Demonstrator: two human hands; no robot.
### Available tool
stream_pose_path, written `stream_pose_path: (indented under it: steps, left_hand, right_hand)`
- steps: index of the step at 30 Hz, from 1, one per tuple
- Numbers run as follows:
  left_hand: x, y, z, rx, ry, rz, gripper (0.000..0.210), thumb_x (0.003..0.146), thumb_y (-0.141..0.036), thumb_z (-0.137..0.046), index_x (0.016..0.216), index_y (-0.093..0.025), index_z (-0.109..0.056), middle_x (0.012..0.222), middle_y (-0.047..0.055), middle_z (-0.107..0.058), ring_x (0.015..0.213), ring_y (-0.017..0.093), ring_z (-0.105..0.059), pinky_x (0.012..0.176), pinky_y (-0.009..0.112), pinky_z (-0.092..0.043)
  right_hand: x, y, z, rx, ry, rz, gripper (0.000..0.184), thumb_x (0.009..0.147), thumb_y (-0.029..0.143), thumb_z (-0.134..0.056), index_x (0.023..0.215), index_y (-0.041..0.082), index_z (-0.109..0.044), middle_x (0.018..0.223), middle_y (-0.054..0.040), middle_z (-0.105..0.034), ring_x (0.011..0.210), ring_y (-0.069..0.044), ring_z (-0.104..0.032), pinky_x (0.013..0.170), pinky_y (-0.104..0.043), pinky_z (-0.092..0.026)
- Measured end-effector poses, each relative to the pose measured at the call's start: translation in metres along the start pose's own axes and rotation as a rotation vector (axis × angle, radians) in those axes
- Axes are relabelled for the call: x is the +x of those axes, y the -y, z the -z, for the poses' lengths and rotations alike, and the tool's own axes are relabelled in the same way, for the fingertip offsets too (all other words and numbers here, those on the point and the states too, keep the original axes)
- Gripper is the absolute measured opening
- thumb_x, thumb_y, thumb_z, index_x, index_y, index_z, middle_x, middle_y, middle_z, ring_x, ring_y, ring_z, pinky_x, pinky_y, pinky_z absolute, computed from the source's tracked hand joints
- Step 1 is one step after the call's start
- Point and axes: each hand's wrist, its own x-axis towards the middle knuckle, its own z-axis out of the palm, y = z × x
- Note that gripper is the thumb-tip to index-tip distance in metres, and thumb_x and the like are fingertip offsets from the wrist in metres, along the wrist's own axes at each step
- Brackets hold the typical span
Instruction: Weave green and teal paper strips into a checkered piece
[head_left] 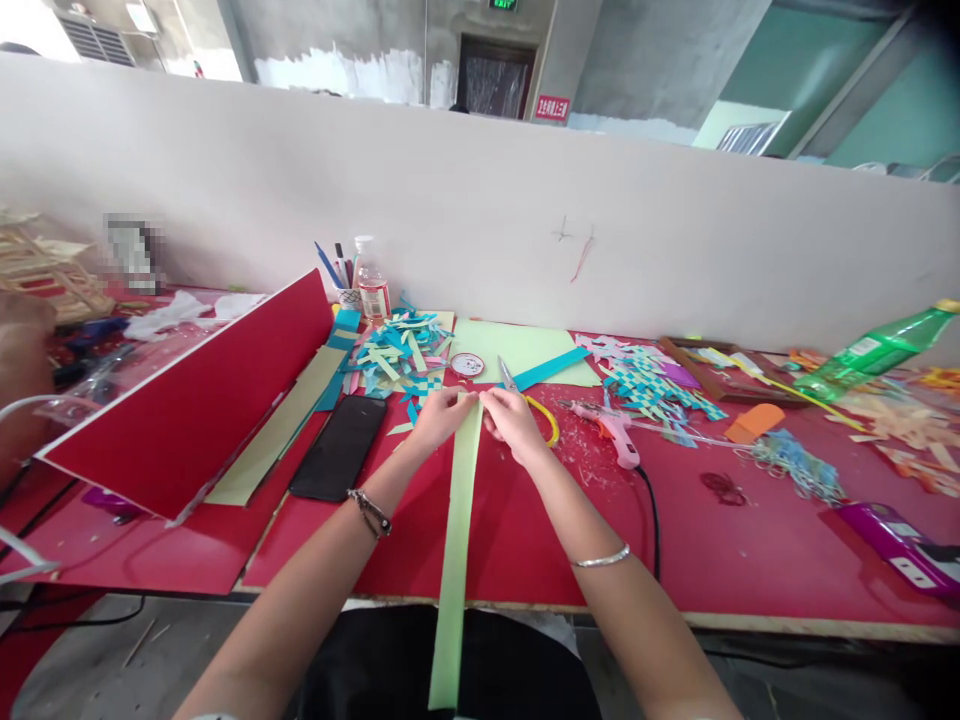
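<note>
A long pale-green paper strip (pixel 459 530) runs from my fingertips down over the table's front edge towards my lap. My left hand (pixel 441 418) pinches its far end from the left. Close beside it, my right hand (pixel 512 418) is closed on the same end, fingertips nearly touching the left ones. Scissors with a yellow handle (pixel 553 422) lie just beyond and partly under my right hand, their blades (pixel 506 374) pointing away. A blue paper strip (pixel 553 368) rests on a pale-green sheet (pixel 517 342) behind the hands. A black phone (pixel 339 447) lies left of my left hand.
A pink glue gun (pixel 616 432) with a black cord lies to the right. Cut paper pieces (pixel 401 350) are heaped behind the phone. A red board (pixel 202 410) stands at left. A green bottle (pixel 881 350) leans at right, beyond a purple power strip (pixel 900 545).
</note>
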Motion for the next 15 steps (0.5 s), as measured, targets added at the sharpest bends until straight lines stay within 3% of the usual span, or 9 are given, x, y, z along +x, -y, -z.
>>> stream_pose_path:
  steps: [7,15]
  left_hand:
    - [0.01,0.012,0.001,-0.043,0.058,0.102,0.044,0.068,-0.054,-0.047,0.047,-0.014,-0.045,0.041,-0.006,-0.033,0.039,0.005,-0.028,0.039,0.02,-0.018]
    - [0.01,0.015,-0.002,-0.065,0.008,0.128,0.044,0.066,-0.053,-0.05,0.045,-0.014,-0.045,0.042,-0.005,-0.036,0.041,0.005,-0.03,0.04,0.02,-0.019]
  right_hand:
    - [0.003,-0.004,-0.004,0.043,0.025,-0.057,0.025,0.071,0.034,-0.046,0.053,0.019,-0.04,0.036,0.0072,-0.039,0.029,-0.003,-0.03,0.03,-0.016,-0.019]
    - [0.006,-0.012,-0.009,0.067,-0.016,-0.073,0.024,0.07,0.034,-0.047,0.053,0.019,-0.04,0.036,0.008,-0.036,0.031,-0.003,-0.027,0.029,-0.015,-0.016]
